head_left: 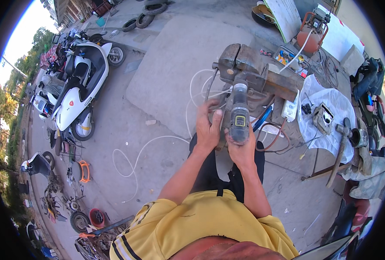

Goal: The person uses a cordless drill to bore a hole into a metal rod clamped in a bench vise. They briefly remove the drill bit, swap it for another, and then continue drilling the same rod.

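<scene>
Looks rough, dull and metallic at the vise (241, 65); smooth and plastic at the body of the power tool (239, 126). Appears glossy on the scooter (68, 113), crinkled and filmy at the plastic sheet (342, 108), matt at the cloth shirt (192, 223).

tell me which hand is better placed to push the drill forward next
Probably the right hand: it grips the drill, whose nose points toward the vise. The left hand sits beside the drill; whether it holds anything is unclear.
</scene>
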A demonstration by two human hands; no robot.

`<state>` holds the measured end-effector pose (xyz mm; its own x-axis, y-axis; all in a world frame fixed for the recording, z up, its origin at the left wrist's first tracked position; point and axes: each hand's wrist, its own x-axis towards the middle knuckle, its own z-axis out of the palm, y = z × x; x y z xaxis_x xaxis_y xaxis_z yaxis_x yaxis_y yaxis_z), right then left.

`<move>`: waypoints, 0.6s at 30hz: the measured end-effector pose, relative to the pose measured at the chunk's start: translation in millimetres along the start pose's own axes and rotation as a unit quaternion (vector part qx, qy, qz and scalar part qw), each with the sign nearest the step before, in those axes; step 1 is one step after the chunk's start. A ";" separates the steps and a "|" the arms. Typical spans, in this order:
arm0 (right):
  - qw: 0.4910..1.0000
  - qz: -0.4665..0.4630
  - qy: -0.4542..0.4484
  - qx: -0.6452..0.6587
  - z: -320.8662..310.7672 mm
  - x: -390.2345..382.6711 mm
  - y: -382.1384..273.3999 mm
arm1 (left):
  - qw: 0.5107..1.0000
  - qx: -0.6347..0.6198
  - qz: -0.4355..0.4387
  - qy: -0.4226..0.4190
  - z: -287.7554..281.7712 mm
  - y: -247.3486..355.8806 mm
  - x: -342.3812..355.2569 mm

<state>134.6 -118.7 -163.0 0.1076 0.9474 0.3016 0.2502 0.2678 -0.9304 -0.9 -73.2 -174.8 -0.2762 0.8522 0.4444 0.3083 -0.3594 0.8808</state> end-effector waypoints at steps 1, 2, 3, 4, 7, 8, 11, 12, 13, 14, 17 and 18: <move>1.000 0.024 0.004 0.010 -1.7 -1.4 -2.1 | 0.980 0.159 0.111 0.045 -2.0 -10.4 9.8; 0.999 0.050 0.004 0.022 -0.8 -5.2 -3.5 | 0.972 0.202 0.101 0.063 0.7 -24.5 17.6; 0.997 0.066 0.002 0.027 0.5 -7.8 -2.4 | 0.962 0.244 0.093 0.079 6.1 -42.3 28.3; 0.996 0.080 -0.002 0.034 0.9 -9.1 -1.5 | 0.949 0.286 0.086 0.097 8.8 -57.1 38.1; 0.996 0.087 -0.007 0.028 -2.4 -7.7 -6.4 | 0.958 0.144 -0.227 -0.096 14.4 -88.1 60.9; 0.996 0.086 -0.009 0.022 -2.7 -8.9 -8.8 | 0.955 0.182 -0.220 -0.087 19.3 -106.2 56.8; 0.995 0.080 -0.005 0.062 -1.1 -13.3 -11.9 | 0.952 0.233 -0.194 -0.048 37.9 -142.7 45.5; 0.998 0.046 0.005 0.041 -1.4 -14.5 -10.3 | 0.960 0.210 -0.185 -0.029 42.2 -146.4 41.7; 0.998 0.044 0.004 0.037 -3.7 -12.7 -9.6 | 0.966 0.187 -0.177 -0.009 45.4 -150.1 39.1; 0.998 0.045 0.002 0.034 -5.2 -12.7 -10.5 | 0.965 0.205 -0.164 -0.019 45.7 -153.4 38.4; 0.999 0.029 0.009 0.020 -3.6 -13.4 -11.2 | 0.959 0.247 -0.135 -0.027 42.7 -161.5 40.5; 1.000 0.024 0.009 0.012 -1.8 -11.9 -15.1 | 0.958 0.253 -0.132 -0.019 41.0 -162.6 40.9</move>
<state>131.2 -134.4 -152.1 0.1355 0.9562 0.2596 0.2218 0.2261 -0.9485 -25.0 35.7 -306.5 -0.3749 0.9046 0.2026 0.6369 0.0925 0.7654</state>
